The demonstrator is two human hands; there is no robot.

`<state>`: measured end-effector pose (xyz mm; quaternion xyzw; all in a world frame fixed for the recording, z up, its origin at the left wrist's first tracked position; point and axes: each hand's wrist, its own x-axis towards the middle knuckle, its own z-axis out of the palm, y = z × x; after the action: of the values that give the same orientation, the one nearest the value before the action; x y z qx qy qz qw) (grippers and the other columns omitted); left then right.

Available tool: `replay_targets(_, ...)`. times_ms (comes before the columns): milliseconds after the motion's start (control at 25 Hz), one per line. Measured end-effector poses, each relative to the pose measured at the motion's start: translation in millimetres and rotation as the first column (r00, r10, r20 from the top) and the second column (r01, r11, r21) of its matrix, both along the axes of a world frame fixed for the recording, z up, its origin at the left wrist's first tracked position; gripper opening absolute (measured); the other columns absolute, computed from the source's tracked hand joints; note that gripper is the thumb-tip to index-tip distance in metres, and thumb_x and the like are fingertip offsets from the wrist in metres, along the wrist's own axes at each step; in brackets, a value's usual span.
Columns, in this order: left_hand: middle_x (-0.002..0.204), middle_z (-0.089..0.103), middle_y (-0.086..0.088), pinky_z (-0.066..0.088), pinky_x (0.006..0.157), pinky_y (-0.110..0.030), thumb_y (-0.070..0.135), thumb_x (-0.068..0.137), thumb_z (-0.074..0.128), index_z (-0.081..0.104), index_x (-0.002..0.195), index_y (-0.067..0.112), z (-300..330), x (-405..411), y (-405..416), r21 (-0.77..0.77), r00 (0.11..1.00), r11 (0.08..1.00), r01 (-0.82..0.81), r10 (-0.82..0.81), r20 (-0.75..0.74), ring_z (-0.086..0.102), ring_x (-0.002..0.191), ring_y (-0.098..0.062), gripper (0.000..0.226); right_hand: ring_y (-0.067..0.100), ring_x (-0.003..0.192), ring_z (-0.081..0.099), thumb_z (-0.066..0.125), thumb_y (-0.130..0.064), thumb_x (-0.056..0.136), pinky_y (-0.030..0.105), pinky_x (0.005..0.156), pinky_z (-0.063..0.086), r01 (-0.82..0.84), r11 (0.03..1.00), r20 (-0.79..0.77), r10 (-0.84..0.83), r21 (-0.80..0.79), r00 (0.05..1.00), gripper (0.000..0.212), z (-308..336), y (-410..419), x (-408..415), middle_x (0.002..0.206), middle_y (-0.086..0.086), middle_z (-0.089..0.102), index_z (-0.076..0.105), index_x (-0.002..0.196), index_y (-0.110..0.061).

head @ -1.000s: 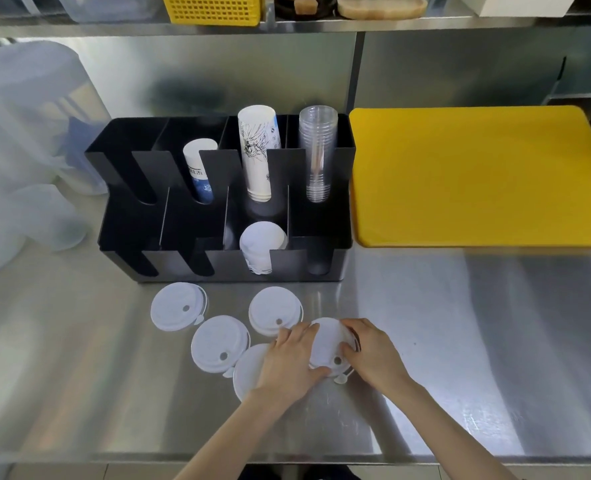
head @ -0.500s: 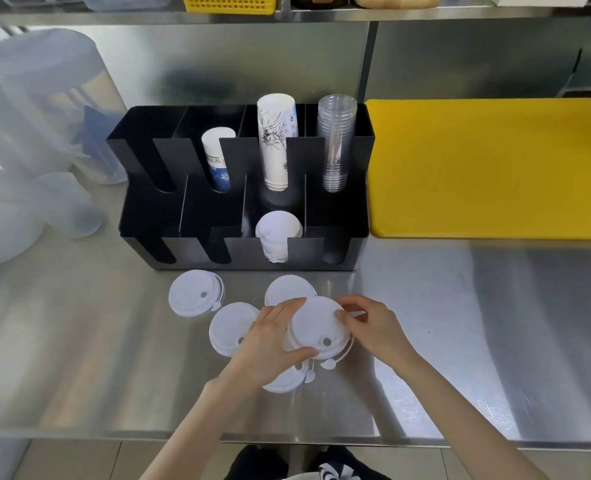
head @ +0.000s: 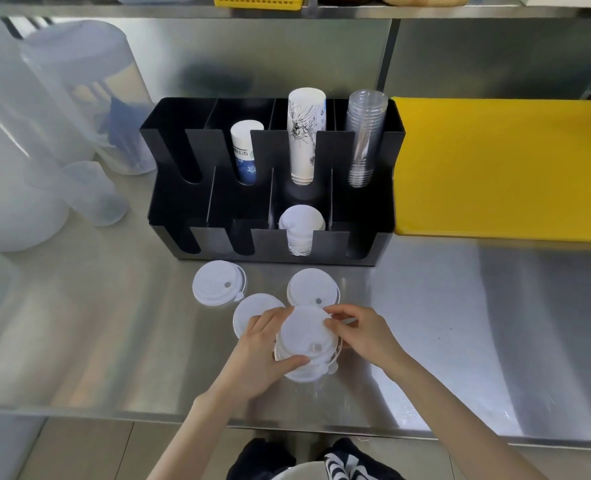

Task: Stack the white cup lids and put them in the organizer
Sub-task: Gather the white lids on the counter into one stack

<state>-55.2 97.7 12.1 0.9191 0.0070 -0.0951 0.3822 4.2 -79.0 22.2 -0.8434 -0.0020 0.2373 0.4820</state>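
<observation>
A small stack of white cup lids [head: 304,336] is held between both hands just above another lid [head: 304,374] lying on the steel counter. My left hand [head: 259,348] grips the stack's left and near edge, my right hand [head: 360,332] pinches its right rim. Three more white lids lie flat on the counter: one at the far left [head: 218,282], one partly under my left hand [head: 252,308], one behind the stack [head: 313,285]. The black organizer [head: 370,244] stands behind them; a stack of white lids [head: 301,226] sits in its third front slot.
The organizer's back row holds a short paper cup stack [head: 245,150], a tall printed cup stack [head: 304,133] and clear plastic cups [head: 365,133]. A yellow cutting board [head: 501,168] lies to the right. Translucent plastic jugs [head: 27,168] crowd the left. The counter's front edge [head: 114,410] is near.
Both hands lifted the lid from the counter's right and carried it left over the lid near my left hand. The camera view shifted closer and slightly left.
</observation>
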Motion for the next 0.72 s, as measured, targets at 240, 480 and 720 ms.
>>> replay_targets(240, 0.147, 0.032, 0.01, 0.026, 0.11, -0.026, 0.037, 0.076, 0.068, 0.026, 0.14, 0.024, -8, -17, 11, 0.055, 0.999, 0.997, 0.049, -0.049, -0.01, 0.026, 0.132, -0.012, 0.078, 0.009, 0.092, 0.056, 0.058, -0.018, 0.086, 0.018, 0.085, 0.042, -0.115, 0.99, 0.025, 0.117, -0.08, 0.993, 0.029, -5, 16, -5, 0.117, 0.003, 0.068, 0.065, 0.115, -0.015)
replay_targets(480, 0.149, 0.031, 0.007, 0.025, 0.111, -0.025, 0.03, 0.079, 0.065, 0.026, 0.14, 0.021, -18, -24, 5, 0.05, 1.0, 0.999, -0.001, 0.0, 0.012, 0.027, 0.134, -0.015, 0.073, 0.015, 0.105, 0.061, 0.057, -0.018, 0.087, 0.015, 0.086, 0.039, -0.13, 0.979, 0.055, 0.14, -0.156, 0.989, 0.028, -8, 20, -2, 0.119, 0.001, 0.067, 0.065, 0.114, -0.015)
replay_targets(720, 0.149, 0.03, 0.008, 0.026, 0.112, -0.029, 0.032, 0.08, 0.062, 0.026, 0.14, 0.02, -26, -27, -8, 0.064, 0.997, 0.995, -0.077, 0.075, 0.031, 0.022, 0.139, -0.016, 0.071, 0.014, 0.107, 0.061, 0.056, -0.015, 0.086, 0.014, 0.084, 0.037, -0.098, 0.981, 0.064, 0.11, -0.166, 0.992, 0.028, -13, 22, -1, 0.119, 0.0, 0.068, 0.065, 0.113, -0.015)
